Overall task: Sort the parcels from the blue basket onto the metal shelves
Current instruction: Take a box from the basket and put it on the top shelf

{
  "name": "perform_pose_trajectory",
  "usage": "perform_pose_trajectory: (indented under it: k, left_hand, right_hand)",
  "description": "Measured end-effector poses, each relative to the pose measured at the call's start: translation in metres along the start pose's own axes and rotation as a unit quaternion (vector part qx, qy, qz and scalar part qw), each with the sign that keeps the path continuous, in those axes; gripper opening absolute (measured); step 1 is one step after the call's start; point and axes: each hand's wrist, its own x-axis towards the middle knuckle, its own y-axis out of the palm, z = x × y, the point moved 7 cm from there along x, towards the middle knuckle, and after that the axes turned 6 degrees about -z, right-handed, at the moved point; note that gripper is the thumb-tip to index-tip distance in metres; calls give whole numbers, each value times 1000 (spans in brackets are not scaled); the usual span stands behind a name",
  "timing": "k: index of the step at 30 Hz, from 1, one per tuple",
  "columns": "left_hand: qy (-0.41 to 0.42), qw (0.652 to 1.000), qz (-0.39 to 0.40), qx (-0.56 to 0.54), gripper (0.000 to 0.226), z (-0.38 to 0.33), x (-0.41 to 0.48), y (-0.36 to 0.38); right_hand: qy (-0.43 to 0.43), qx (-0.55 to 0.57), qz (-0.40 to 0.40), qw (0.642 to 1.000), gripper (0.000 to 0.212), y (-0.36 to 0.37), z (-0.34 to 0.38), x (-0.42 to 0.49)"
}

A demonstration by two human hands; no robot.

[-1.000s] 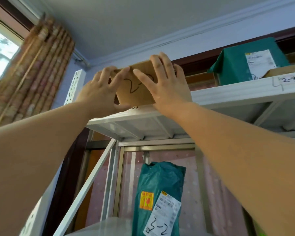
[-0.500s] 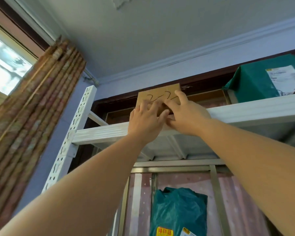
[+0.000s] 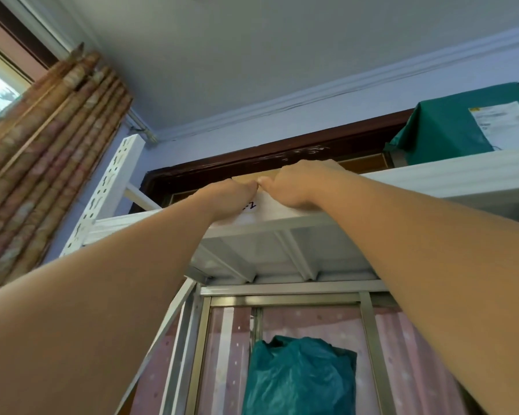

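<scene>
Fingers of both hands reach over the front lip of the top shelf (image 3: 432, 187) and are hidden behind the knuckles, so I cannot tell whether they are spread flat, curled or gripping; only the thumb tips (image 3: 251, 184) show, meeting just above that lip. From the head view, the left hand (image 3: 228, 199) and the right hand (image 3: 294, 187) lie side by side across the lip, both forearms stretched upward. A thin strip of the cardboard parcel (image 3: 246, 178) shows on the top shelf just behind the two hands, its writing hidden. A white sticker (image 3: 250, 206) on the lip, partly covered by the left hand, shows a handwritten "2". Farther right on the top shelf sits a green wrapped parcel (image 3: 450, 130) with a white shipping label (image 3: 504, 121). Below the top shelf a green plastic bag parcel (image 3: 300, 378) stands before a pink curtain (image 3: 408, 354). At the top shelf's left end rises a perforated white post (image 3: 108, 187), with a striped brown curtain (image 3: 48, 139) beyond it
</scene>
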Motion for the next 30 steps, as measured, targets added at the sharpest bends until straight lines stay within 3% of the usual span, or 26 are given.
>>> perform_pose_trajectory:
  k: [4,7,10,12,16,20,22,25,30]
  left_hand:
    - [31,995,70,-66,49,-2,6,4]
    - [13,987,116,-107,46,0,7,8]
    - [18,991,100,-83,42,-2,2,5]
    - [24,1000,-5,-8,34,3,-2,-2]
    - [60,980,-187,-20,41,12,-33,-8]
    - [133,974,-173,59,36,5,-73,-14]
    - [150,965,-150,153,42,3,-93,-20]
    - [171,940,-96,280,33,-3,-119,-23]
    - [162,928,-14,334,25,-14,-157,-28]
  right_hand:
    - [-18,120,119,986,55,4,11,4]
    - [-6,131,129,983,56,3,11,1]
    - [33,35,-14,999,52,-2,2,-1]
    - [56,8,-128,990,40,-8,4,-10]
    - [17,12,-182,983,25,0,23,-26]
    - [-70,20,-227,971,34,4,38,-58]
    - [-126,22,-210,969,35,5,49,-76]
    - [-159,62,-130,977,32,7,55,-95]
    - [-205,140,-44,968,28,-5,54,-122]
